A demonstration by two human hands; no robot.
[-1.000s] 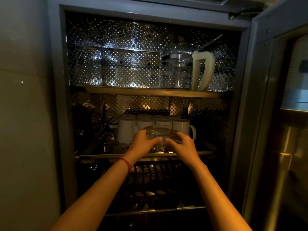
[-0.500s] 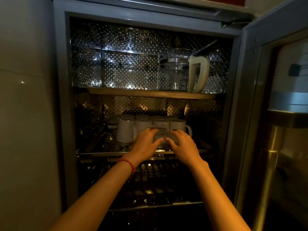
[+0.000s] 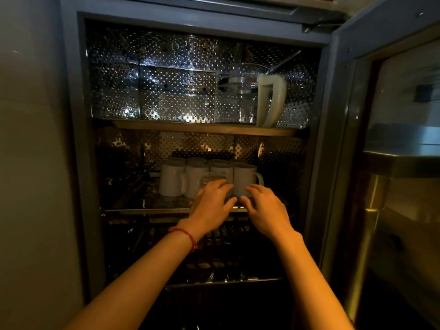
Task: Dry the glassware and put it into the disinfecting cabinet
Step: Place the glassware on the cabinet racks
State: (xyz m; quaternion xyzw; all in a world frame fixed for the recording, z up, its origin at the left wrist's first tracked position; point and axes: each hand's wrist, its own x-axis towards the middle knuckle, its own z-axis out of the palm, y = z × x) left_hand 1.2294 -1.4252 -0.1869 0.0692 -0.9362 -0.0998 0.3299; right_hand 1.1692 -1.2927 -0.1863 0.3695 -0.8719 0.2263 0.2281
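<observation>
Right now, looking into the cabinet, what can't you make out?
- Clear glass, head view: the left hand covers most of it, so its base and the grip are hidden.
- Right hand: whether it touches the glass is unclear.
- White mugs: the back row is hidden behind the front ones.
- Glass pitcher: blurred against the shiny wall.
- Bottom rack: too dark to tell its contents.

Glass cup point(image 3: 212, 184) mostly behind left hand point(image 3: 209, 206); bottom rack's point(image 3: 223, 279) contents too dark.
</observation>
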